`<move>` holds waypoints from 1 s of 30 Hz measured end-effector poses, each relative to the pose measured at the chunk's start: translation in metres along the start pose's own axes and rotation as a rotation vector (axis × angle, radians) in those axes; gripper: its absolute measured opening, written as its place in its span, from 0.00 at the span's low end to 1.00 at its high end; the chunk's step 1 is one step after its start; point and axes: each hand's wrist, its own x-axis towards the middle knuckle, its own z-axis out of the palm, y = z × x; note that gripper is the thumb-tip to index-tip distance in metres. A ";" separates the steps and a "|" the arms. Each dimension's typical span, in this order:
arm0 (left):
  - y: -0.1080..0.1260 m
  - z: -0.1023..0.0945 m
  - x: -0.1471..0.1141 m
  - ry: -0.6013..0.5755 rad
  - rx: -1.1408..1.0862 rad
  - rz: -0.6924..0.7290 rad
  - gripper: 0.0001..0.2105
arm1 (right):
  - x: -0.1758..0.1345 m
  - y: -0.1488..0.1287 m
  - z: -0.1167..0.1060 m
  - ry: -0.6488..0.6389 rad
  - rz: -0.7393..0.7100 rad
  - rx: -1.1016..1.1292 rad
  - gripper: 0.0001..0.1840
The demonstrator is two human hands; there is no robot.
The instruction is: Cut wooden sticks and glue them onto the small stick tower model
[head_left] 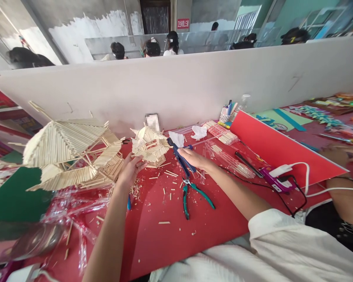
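Note:
My right hand point(191, 157) is closed around a dark blue glue gun point(181, 159), its black tip pointing at a small pavilion model point(153, 147) made of thin wooden sticks. Beside the model's lower left edge is my left hand point(131, 169), fingers stretched out and apart; whether they touch the model is hard to tell. A larger stick-built pavilion point(67, 145) with a wide ribbed roof stands to the left. Green-handled pliers point(191, 192) lie with handles spread just below the glue gun. Short cut sticks point(171, 173) and crumbs are scattered over the red tabletop point(161, 243).
A white partition point(194, 86) closes off the back. Bundled sticks in plastic point(231, 160), a red board point(282, 150) and a purple power strip point(278, 180) with cables lie at right. Crumpled plastic wrap point(73, 207) and a green board point(20, 196) are left. Another person's arm point(345, 197) shows far right.

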 end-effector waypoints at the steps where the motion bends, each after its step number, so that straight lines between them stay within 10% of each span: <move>1: 0.000 0.000 0.000 0.000 -0.004 -0.004 0.21 | 0.003 0.000 -0.002 -0.008 0.006 0.006 0.19; 30: 0.002 0.002 0.000 -0.037 0.027 0.040 0.21 | 0.016 -0.038 -0.028 -0.093 0.053 -0.348 0.18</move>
